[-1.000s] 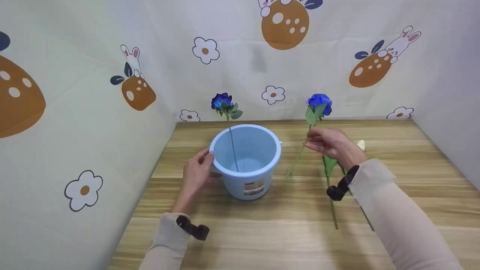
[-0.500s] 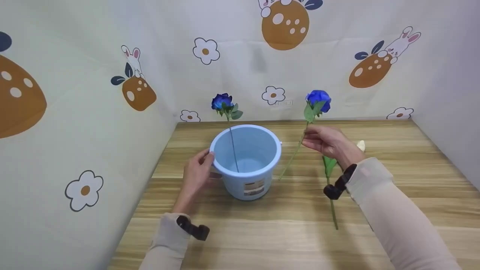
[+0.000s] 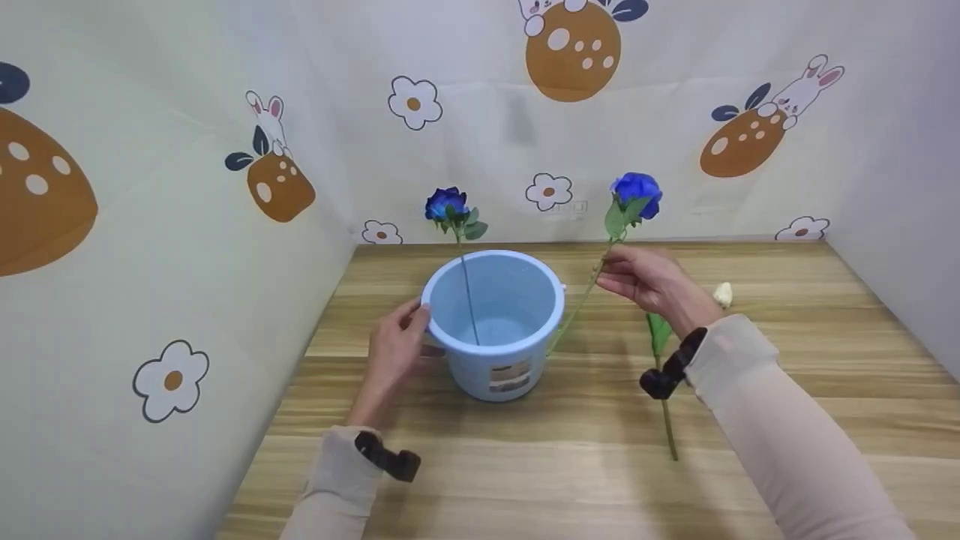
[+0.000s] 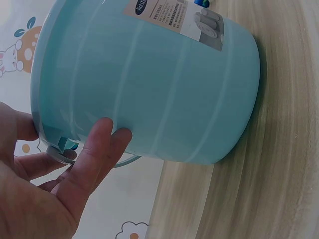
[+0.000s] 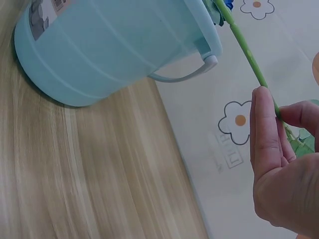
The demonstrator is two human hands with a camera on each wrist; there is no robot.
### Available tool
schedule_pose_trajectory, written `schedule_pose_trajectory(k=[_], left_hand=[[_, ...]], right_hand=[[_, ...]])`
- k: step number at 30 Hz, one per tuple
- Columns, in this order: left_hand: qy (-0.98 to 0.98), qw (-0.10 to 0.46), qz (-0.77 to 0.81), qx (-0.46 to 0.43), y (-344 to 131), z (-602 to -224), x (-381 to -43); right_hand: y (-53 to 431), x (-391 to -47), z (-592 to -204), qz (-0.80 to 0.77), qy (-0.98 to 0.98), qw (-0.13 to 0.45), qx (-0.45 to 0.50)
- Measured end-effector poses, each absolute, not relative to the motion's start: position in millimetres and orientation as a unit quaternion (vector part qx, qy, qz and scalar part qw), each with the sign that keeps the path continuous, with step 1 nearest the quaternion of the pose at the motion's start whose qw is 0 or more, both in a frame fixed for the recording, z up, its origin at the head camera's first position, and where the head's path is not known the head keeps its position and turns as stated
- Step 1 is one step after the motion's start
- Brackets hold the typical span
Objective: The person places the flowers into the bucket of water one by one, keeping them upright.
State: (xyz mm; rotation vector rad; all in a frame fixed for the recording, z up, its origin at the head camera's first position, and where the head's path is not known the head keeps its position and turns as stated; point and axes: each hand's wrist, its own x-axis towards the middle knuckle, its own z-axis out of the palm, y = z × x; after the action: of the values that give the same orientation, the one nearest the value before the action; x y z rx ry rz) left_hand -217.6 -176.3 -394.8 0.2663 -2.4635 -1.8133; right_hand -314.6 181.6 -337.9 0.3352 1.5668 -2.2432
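A light blue bucket (image 3: 510,375) stands upright on the table. At its left rim, my left hand (image 3: 395,341) holds on, thumb at the edge and fingers beneath against the outer wall (image 4: 164,99). Inside the bucket leans a dark blue rose (image 3: 446,204), its bloom above the far rim. To the right, my right hand (image 3: 645,279) pinches the green stem (image 5: 246,50) of another blue rose (image 3: 637,196) between thumb and fingers. This rose slants, bloom up, and its lower stem end overlaps the bucket's right side in the head view.
A white tulip (image 3: 723,294) lies right of the bucket, partly hidden under my right forearm; a green leaf (image 3: 660,334) and a stem show beside it. The bucket's handle (image 5: 187,74) hangs at the back. Patterned cloth walls (image 3: 480,135) bound the wooden table (image 3: 540,480).
My right hand has moved left and slightly up with the blue rose, bringing its stem end to the bucket's side. My left hand and the bucket stay in place.
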Motion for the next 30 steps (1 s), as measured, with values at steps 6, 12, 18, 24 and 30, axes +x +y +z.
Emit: schedule_pose_trajectory(k=[6, 12, 18, 24, 30], left_hand=[[-0.796, 0.038, -0.598, 0.083, -176.8, -395.4, -218.0], [-0.803, 0.057, -0.587, 0.084, -176.2, -397.0, -218.4], [-0.801, 0.057, -0.589, 0.088, -176.0, -397.0, -218.0], [-0.800, 0.047, -0.592, 0.089, -176.1, -395.9, -217.1], [-0.798, 0.043, -0.595, 0.091, -176.3, -396.8, -217.7]], right_hand=[[179.2, -314.8, -337.7, -0.802, 0.554, 0.184, 0.124], [175.1, -315.2, -339.5, -0.815, 0.541, 0.173, 0.115], [173.0, -316.1, -340.2, -0.822, 0.534, 0.163, 0.116], [172.0, -316.4, -339.3, -0.829, 0.523, 0.156, 0.122], [172.2, -315.6, -337.5, -0.834, 0.515, 0.157, 0.123]])
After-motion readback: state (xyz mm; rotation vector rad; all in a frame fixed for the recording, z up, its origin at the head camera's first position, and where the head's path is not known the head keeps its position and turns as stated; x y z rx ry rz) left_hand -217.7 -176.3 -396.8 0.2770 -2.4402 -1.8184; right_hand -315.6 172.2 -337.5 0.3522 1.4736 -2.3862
